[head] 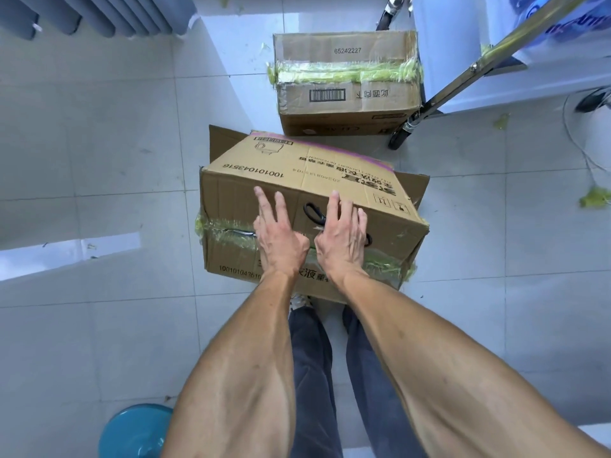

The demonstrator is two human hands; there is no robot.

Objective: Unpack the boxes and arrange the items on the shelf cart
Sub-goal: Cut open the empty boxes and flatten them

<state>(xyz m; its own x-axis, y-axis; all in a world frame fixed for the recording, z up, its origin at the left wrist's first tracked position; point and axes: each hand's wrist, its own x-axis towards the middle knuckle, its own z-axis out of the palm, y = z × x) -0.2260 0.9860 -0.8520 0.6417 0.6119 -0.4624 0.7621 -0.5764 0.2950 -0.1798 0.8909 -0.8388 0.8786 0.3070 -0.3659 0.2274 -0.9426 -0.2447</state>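
Two boxes sit taped on the floor tiles: the near box (pixel 307 206) under both hands, the far box (pixel 347 84) beside the cart's wheel (pixel 401 135). Left hand (pixel 281 236) and right hand (pixel 342 238) press flat, fingers spread, over scissors (pixel 314 213); unpacking looks barely begun.

Blue plastic stool (pixel 134 431) bottom left on pale floor tiles (pixel 99 143) — green tape scraps (pixel 593 197) scattered at right, thin white cable (pixel 582 153) looping nearby, grey slatted panel (pixel 96 11) top left.
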